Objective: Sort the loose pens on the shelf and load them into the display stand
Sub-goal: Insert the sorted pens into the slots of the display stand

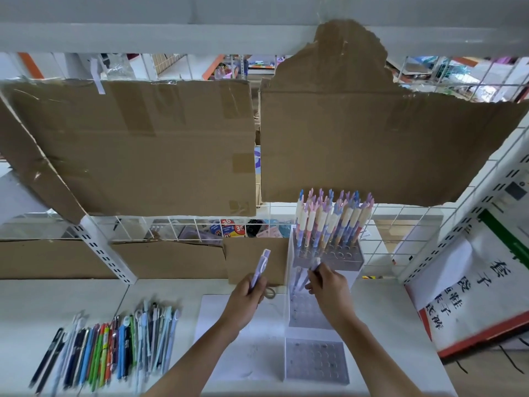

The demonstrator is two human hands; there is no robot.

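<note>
A clear tiered display stand stands on the white shelf, right of centre. Its top tier holds several pastel pens upright; the lower tiers show open holes. My left hand grips a lilac pen that points up and away, just left of the stand. My right hand pinches another pale pen over the stand's middle tier, its top end near the top tier's front wall. A row of several loose pens in mixed colours lies on the shelf at lower left.
Brown cardboard sheets hang on the wire grid at the back. A white sheet of paper lies under my left arm. A white sign with black characters and a red edge leans at the right. A slotted shelf upright stands at left.
</note>
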